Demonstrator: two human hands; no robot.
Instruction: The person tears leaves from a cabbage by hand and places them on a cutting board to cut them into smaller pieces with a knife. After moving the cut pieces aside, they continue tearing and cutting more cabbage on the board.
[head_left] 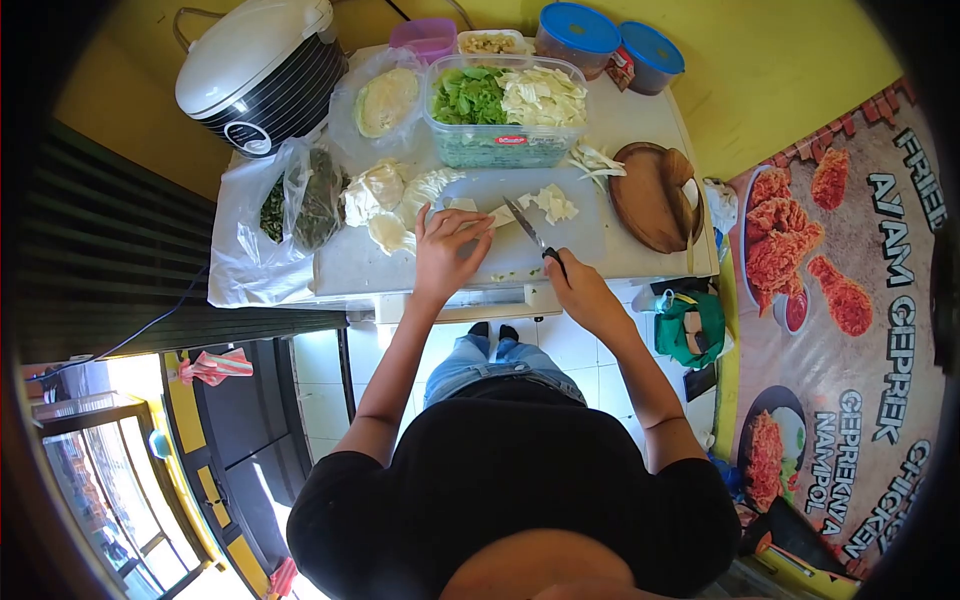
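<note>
My right hand [578, 290] is closed round the black handle of a knife [526, 224], its blade pointing up and left over a pale cutting board [585, 200]. Just left of the blade, my left hand [448, 250] presses its fingertips on a strip of pale cabbage [502, 216]. Cut cabbage pieces [553, 204] lie on the board right of the blade. Loose cabbage leaves [380, 195] are heaped left of the board. Behind it stands a clear container [505, 150] with green leaves [468, 96] and chopped cabbage [543, 97] side by side.
A rice cooker [262, 75] stands back left, near a bagged cabbage half [388, 103] and a plastic bag of greens [316, 200]. On the right lies a wooden plate [642, 200]. Blue-lidded tubs [578, 28] and a purple bowl [424, 38] line the back.
</note>
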